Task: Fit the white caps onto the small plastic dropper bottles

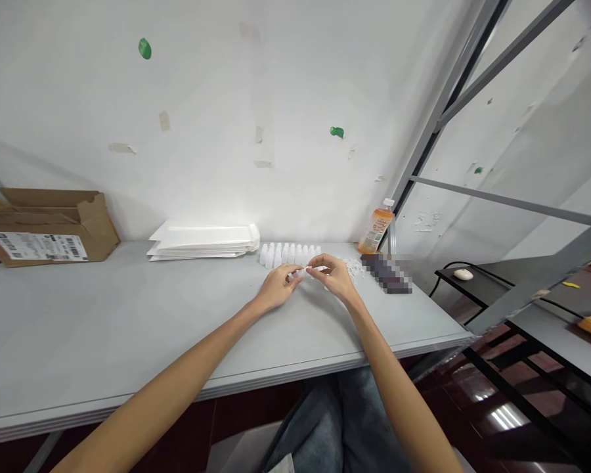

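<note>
Closed around a small white plastic bottle is my left hand, which keeps the bottle tilted toward the right. My right hand is pinched at the bottle's top end, its fingertips on a tiny white piece too small to make out clearly. Just behind both hands, several matching white bottles stand upright in rows. A scatter of small white parts lies to the right of my right hand, partly covered by it.
A stack of flat white cartons lies left of the bottles. An open cardboard box stands at the far left. An orange drink bottle and a blurred-out dark object are on the right, near a metal frame.
</note>
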{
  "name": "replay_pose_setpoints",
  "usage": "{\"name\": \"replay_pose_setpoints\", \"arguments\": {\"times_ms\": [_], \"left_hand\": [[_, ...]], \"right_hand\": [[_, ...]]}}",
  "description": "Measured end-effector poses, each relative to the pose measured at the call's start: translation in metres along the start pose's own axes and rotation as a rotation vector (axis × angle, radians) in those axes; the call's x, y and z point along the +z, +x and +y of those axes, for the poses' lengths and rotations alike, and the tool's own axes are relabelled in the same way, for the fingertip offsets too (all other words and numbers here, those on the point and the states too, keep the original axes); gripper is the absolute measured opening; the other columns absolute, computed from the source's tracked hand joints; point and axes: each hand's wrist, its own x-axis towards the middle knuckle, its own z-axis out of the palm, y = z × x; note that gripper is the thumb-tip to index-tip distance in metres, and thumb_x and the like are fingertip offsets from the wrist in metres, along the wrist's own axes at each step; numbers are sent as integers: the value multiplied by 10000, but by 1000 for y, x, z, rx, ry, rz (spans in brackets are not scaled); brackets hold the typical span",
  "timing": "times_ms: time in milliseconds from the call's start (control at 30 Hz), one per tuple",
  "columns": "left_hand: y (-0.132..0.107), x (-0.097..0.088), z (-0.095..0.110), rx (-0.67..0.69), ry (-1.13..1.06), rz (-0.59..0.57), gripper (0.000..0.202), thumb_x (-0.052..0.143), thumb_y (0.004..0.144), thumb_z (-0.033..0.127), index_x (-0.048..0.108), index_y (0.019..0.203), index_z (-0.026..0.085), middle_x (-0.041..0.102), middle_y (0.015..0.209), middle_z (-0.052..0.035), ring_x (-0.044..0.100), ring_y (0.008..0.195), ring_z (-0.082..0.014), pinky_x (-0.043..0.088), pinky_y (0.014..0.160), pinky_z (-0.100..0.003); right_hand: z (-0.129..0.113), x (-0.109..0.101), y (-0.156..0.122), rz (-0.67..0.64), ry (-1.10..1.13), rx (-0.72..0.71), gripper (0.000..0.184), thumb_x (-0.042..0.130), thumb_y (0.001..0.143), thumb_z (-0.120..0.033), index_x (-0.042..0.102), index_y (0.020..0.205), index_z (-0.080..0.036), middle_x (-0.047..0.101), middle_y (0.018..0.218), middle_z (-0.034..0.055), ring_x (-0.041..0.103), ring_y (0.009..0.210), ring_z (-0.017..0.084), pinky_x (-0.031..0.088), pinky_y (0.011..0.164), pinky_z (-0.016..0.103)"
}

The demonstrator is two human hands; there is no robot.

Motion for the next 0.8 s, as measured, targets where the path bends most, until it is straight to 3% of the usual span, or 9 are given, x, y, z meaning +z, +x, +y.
{"name": "replay_pose_setpoints", "arguments": {"times_ms": [133, 300, 500, 667, 800], "left_hand": [[0, -2, 3, -9, -47, -19, 341, 547, 875, 315, 662, 1160, 170, 651, 1071, -101, 593, 631, -117, 513, 592, -262], [-1, -4, 11, -115, -225, -61, 393, 544, 874, 362, 642, 1180, 136, 608, 1150, -135, 606, 624, -100, 503, 484, -218], [-1, -7, 19, -183, -464, -135, 435, 559, 865, 442, 647, 1109, 94, 583, 848, -66, 594, 555, -100, 487, 425, -209], [0, -10, 21, -210, -559, -149, 416, 580, 845, 475, 650, 995, 93, 526, 767, -31, 586, 535, -109, 488, 399, -222], [0, -12, 21, -202, -516, -132, 426, 589, 845, 467, 653, 1045, 96, 555, 765, -39, 580, 545, -102, 491, 418, -213]], "right_hand": [[-3, -3, -4, -15, 7, 17, 210, 685, 727, -357, 696, 825, -172, 705, 875, 67, 656, 815, 192, 505, 659, 287], [-4, -5, -6, -30, 41, 47, 218, 667, 738, -361, 725, 845, -180, 716, 895, 67, 645, 775, 189, 499, 622, 285], [-1, -5, -5, -28, 167, 67, 225, 702, 705, -340, 738, 861, -180, 718, 882, 62, 638, 766, 174, 512, 711, 313], [-1, -3, -5, -32, 223, 69, 247, 734, 688, -341, 735, 865, -170, 707, 866, 62, 629, 775, 171, 511, 728, 315], [-3, -1, -6, -18, 200, 92, 309, 759, 666, -403, 723, 858, -163, 694, 814, 54, 627, 745, 174, 516, 688, 309]]}}
